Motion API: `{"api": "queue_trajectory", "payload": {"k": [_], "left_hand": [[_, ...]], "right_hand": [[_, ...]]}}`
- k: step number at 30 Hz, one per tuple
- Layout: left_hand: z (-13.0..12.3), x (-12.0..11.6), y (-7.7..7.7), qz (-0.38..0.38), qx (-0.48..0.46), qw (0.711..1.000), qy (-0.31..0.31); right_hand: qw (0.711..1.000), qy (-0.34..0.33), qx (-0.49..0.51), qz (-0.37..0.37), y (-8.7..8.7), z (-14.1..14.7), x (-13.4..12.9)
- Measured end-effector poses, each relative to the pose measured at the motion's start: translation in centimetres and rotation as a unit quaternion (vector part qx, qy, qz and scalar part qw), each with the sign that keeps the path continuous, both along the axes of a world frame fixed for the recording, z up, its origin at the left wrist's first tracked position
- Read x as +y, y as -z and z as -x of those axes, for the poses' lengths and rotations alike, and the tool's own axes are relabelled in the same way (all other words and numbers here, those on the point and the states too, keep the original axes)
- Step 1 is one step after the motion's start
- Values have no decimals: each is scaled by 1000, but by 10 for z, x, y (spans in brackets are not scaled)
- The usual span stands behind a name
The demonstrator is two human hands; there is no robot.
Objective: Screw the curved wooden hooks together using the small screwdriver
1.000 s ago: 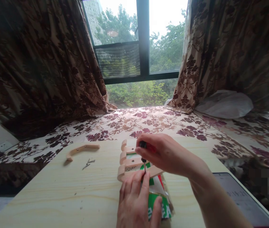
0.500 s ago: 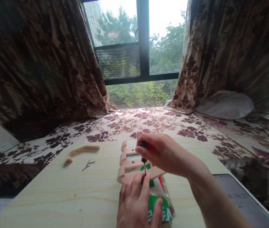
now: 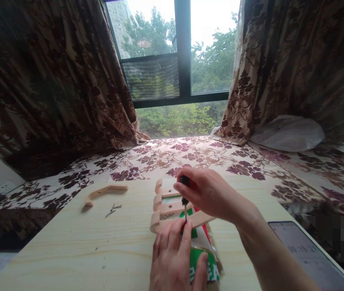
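My right hand [image 3: 203, 190] is closed around a small screwdriver [image 3: 185, 196] with a black handle. Its shaft points down at a curved wooden hook [image 3: 200, 219], where my left fingertips hide the tip. My left hand [image 3: 173, 250] lies with its fingers stretched out, pressing on the near side of that hook and on a green, white and red plastic packet [image 3: 203, 262] underneath. Two more wooden hooks lie parallel beyond it, the middle hook [image 3: 172, 208] and the far hook [image 3: 168, 192], each with a dark screw or hole showing.
On the left of the pale wooden table [image 3: 68, 242] lies another curved wooden hook [image 3: 106, 189], with a small pile of screws [image 3: 113, 209] near it. A phone [image 3: 303, 250] showing a timer rests at the right edge. Floral cloth [image 3: 172, 155] covers the surface behind.
My right hand has turned a little at the wrist, and the screwdriver handle has shifted slightly with it. My left hand stays in place.
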State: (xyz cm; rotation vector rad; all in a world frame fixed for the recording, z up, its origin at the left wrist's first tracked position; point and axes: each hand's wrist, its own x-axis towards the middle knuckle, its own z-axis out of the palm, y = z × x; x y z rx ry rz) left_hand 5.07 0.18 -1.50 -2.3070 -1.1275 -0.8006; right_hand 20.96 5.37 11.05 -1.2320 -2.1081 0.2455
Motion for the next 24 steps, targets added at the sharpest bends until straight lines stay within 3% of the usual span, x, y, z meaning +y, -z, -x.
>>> {"api": "queue_trajectory", "payload": {"k": [3,9,16,21,24], "left_hand": [[0,0,0,0,3,1000,-1],[-1,1,1,-5,11,1000,-3],[0,2,-1,-8,10,1000,2],[1,1,-3,2,2,1000,5],[-1,1,-4,8,1,1000,3]], "right_hand": [[1000,16,-2,-1,0,-2,0],[997,-75,30,-15,-3,-1,-4],[1000,8,4,-18,0,-3,3],[998,-51,1,-34,-4,-2,-3],[999,-23,-10,-30,-2,-1,-1]]}}
